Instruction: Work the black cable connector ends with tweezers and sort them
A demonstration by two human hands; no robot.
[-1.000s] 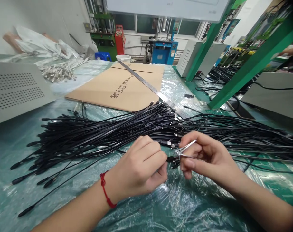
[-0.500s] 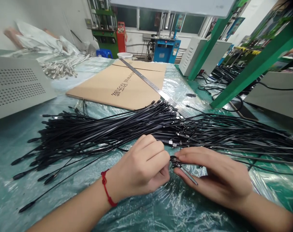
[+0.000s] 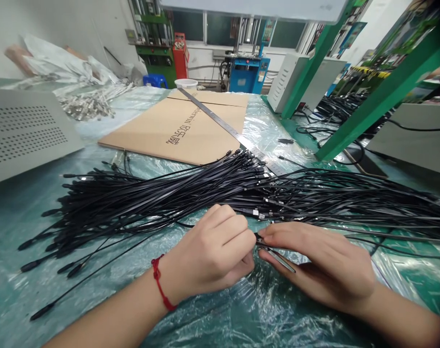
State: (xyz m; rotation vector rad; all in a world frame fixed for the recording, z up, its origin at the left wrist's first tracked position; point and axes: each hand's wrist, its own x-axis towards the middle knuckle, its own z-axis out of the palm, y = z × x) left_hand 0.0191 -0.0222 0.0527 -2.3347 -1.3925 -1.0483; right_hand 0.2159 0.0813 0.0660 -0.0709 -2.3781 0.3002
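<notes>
My right hand is closed around small silver nail clippers, fingers above and thumb below. Their jaws point left, toward the fingertips of my other hand. My left hand, with a red string bracelet at the wrist, is closed in a pinch. A bit of black cable shows between the two hands; most of it is hidden by my fingers. Just beyond my hands lies a thick bundle of black cables, with metal plugs near the middle and black ends fanned out at the left.
More black cables stretch off to the right. Behind them, a steel ruler lies across a flat cardboard sheet. Perforated grey housing stands at left, a green post at right. Plastic film covers the table.
The clippers' arms sit closer together, and my right hand has shifted slightly left. My left hand stays in nearly the same place.
</notes>
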